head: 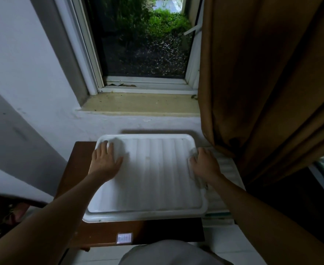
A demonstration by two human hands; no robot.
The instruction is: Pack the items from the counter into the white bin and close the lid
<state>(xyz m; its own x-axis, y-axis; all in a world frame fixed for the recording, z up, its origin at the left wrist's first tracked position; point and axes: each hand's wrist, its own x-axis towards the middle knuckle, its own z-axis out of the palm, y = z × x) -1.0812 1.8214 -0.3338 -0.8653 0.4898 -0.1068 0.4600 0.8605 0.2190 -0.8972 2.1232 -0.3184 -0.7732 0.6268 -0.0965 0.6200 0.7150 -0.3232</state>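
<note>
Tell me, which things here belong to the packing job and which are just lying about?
Job: ribbed white lid; white bin beneath it; left hand pressing flat on the lid; right hand at its right edge.
Just there: brown curtain; window; sill; wooden table.

**Lid** (157, 175): white plastic, rectangular with rounded corners. It has a raised border, and its panel is ribbed with parallel ridges running from near edge to far edge. It lies flat on top of the bin and covers it fully. The left hand (105, 159) lies flat on the far-left corner, fingers spread. The right hand (205, 165) rests at the right edge over something pale and blurred; its grip cannot be made out.

**Bin** (130, 219): white. Only a rounded rim shows, projecting below the lid along the near edge. The walls and contents are hidden. It stands on a brown wooden worktop (157, 232), far side close to the wall.
</note>
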